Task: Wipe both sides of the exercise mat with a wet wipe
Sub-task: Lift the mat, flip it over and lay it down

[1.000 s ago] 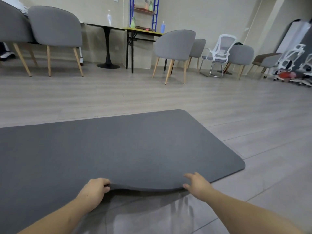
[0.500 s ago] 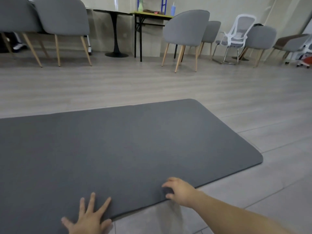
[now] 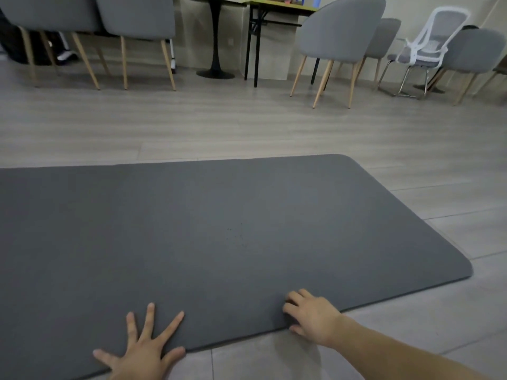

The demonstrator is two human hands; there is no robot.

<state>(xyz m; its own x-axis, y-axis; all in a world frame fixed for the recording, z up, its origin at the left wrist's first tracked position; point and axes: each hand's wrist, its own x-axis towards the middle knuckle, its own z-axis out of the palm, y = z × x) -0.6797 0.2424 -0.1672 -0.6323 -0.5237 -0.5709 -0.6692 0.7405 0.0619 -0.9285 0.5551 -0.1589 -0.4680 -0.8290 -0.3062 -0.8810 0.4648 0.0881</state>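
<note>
A dark grey exercise mat (image 3: 219,229) lies flat on the floor and runs out of view on the left. My left hand (image 3: 142,349) presses flat on its near edge with fingers spread wide. To the right, my right hand (image 3: 310,315) sits on the same near edge, fingers curled on top and thumb at the rim, pinching the mat. No wet wipe shows plainly. A pale patch on the tile under my right wrist could be a reflection.
Grey tile and wood-look floor (image 3: 411,187) surround the mat. Several grey chairs (image 3: 340,39) with wooden legs, a white mesh chair (image 3: 428,48), a black pedestal table (image 3: 216,50) and a yellow-topped table (image 3: 274,12) stand along the far wall.
The near edge of the mat, lifted by both hands a second ago, now lies flat. My left hand let go and spread flat on it. The view tilted downward.
</note>
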